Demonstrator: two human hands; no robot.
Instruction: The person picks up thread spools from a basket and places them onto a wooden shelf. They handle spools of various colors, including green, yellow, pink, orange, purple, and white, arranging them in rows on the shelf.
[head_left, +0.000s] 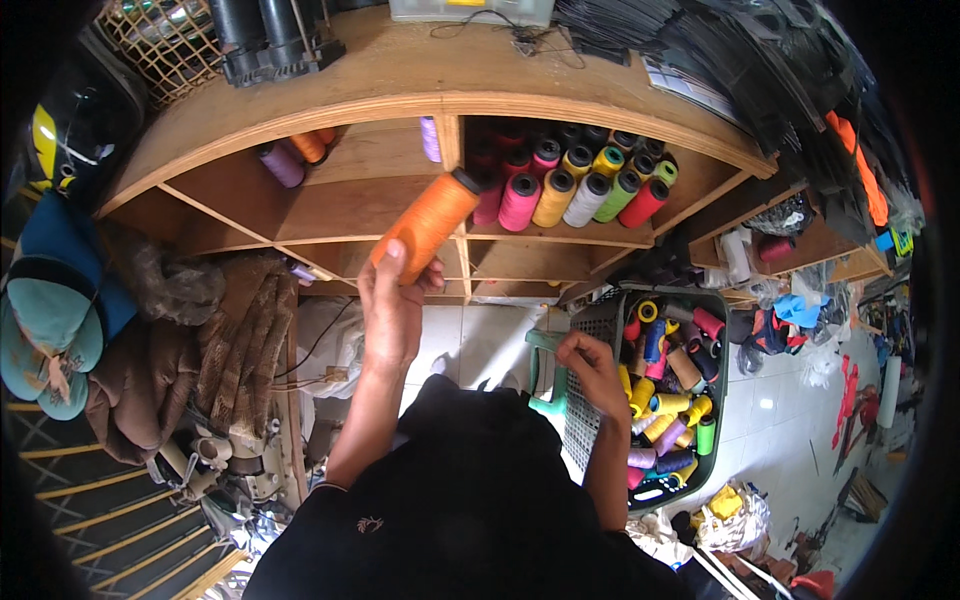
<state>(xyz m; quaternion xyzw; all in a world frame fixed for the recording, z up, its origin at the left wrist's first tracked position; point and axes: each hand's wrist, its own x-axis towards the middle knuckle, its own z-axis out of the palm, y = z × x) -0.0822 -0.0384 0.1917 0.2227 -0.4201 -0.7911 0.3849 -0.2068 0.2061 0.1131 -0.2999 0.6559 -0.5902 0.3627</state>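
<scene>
My left hand (388,315) is closed around a large orange thread spool (428,228), raised and tilted in front of the wooden shelf (365,205). Its dark core end points up and to the right. My right hand (592,368) hovers beside the dark green plastic basket (583,425), fingers curled in a pinch; whatever they may hold is too small to make out. Thread spools of many colours fill the basket, such as a bright green spool (706,435). In the shelf's right compartment stand rows of spools, including a pink spool (519,200) and a red spool (643,203).
Purple (281,165) and orange spools lie in the left compartment. Dark sheet strips (720,60) cover the shelf top at right. A green stool (545,372) stands beside the basket. Caps (50,330) and brown gloves (145,390) hang at left. White bags (735,520) sit beyond the basket.
</scene>
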